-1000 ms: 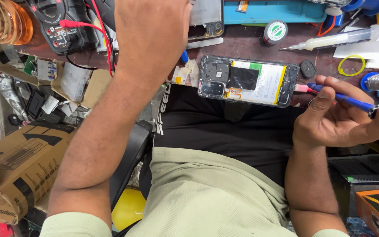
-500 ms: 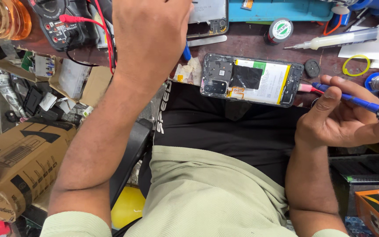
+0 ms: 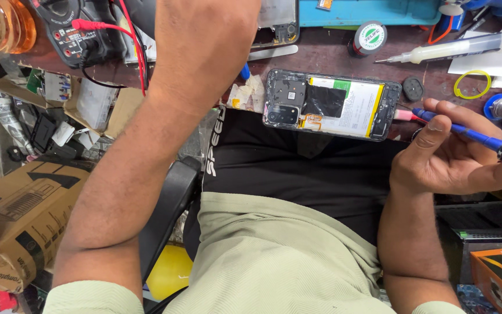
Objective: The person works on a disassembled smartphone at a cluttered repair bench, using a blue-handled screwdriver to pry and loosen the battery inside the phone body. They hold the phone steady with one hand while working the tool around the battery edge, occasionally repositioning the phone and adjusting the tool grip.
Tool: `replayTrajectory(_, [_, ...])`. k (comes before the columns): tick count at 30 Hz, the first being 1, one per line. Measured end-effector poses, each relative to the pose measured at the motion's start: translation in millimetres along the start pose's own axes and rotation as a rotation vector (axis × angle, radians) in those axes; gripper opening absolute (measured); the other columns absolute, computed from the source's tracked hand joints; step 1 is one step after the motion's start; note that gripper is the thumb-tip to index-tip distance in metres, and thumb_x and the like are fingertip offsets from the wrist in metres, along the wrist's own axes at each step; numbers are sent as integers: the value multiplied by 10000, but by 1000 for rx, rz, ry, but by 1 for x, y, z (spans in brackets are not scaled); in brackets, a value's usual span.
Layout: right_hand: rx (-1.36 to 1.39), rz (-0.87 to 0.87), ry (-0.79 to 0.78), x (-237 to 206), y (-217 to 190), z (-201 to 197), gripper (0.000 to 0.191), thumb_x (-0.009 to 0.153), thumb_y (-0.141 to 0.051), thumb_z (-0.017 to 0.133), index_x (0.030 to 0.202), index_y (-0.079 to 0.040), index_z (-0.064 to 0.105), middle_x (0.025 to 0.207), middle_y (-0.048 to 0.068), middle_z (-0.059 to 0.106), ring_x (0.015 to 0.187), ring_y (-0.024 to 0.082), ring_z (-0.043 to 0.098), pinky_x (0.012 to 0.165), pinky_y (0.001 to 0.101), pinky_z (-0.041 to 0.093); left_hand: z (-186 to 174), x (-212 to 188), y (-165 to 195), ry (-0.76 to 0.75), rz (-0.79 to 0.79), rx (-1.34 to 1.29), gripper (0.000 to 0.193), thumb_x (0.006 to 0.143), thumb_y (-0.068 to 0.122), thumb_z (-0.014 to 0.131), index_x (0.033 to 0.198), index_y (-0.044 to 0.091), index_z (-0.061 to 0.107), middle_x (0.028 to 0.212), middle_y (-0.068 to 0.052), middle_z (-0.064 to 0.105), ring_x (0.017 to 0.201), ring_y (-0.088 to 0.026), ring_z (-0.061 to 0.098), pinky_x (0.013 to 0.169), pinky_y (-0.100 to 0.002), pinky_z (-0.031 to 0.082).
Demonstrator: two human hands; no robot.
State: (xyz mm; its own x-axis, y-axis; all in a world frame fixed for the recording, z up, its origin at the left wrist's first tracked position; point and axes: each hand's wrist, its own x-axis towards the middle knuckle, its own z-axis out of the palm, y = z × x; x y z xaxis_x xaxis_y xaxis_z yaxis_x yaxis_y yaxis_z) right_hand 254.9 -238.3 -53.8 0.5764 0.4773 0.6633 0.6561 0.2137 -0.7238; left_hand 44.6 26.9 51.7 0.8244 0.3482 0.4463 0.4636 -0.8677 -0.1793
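Right hand (image 3: 454, 154): seen at about 3 o'clock in the view; a blue-handled screwdriver (image 3: 460, 131) is pinched between thumb and fingers, palm turned up, wrist below the table edge.
Screwdriver: held nearly level, its pink-collared tip pointed toward 9 o'clock, just beside the short end of the phone; contact cannot be told.
Opened phone (image 3: 332, 103): laid flat near the front edge of the table (image 3: 321, 52), back cover off, at about 12 o'clock from the lap; a camera block is seen at its 9 o'clock end, a white and yellow battery with a black patch in the middle.
Left hand (image 3: 204, 40): raised to about 11 o'clock, back of the hand toward the camera; the fingers are cut off by the top edge, so whether they are spread or closed on anything cannot be told.
Multimeter (image 3: 71, 29): black, at 10 o'clock, with a red lead (image 3: 132, 40) run across it, beside the left forearm.
Syringe (image 3: 454, 47): pale-filled, lying at 1 o'clock, needle toward the phone.
Round tin (image 3: 370, 38): standing at 12 o'clock beyond the phone.
Yellow ring (image 3: 472, 84): flat on the table at 2 o'clock, just beyond the right-hand fingertips.
Cardboard box (image 3: 21, 221): on the floor side at 8 o'clock, well apart from both hands.
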Motion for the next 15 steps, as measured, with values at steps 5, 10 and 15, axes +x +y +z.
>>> replayTrajectory(5, [0, -21, 4, 1, 3, -1, 749, 1187, 18, 634, 1572, -280, 66, 1177, 208, 658, 891, 279, 733, 820, 344, 650, 0, 1, 2, 53, 87, 109, 73, 851, 59, 638, 884, 120, 615, 811, -16, 594, 794, -202, 624, 660, -350, 449])
replayTrajectory(10, [15, -30, 0, 1, 5, -1, 747, 1186, 17, 633, 1570, -284, 66, 1180, 206, 657, 899, 279, 730, 840, 352, 678, 4, 1, -3, -17, 143, 172, 92, 864, 74, 627, 917, 149, 615, 796, 16, 590, 771, -154, 621, 639, -331, 437])
replayTrajectory(15, [7, -29, -3, 3, 4, -2, 742, 1188, 15, 629, 1572, -281, 68, 1182, 207, 658, 902, 275, 728, 825, 343, 645, 12, 1, -8, 32, 120, 189, 89, 819, 120, 648, 846, 201, 628, 758, 39, 564, 691, -138, 584, 570, -319, 413])
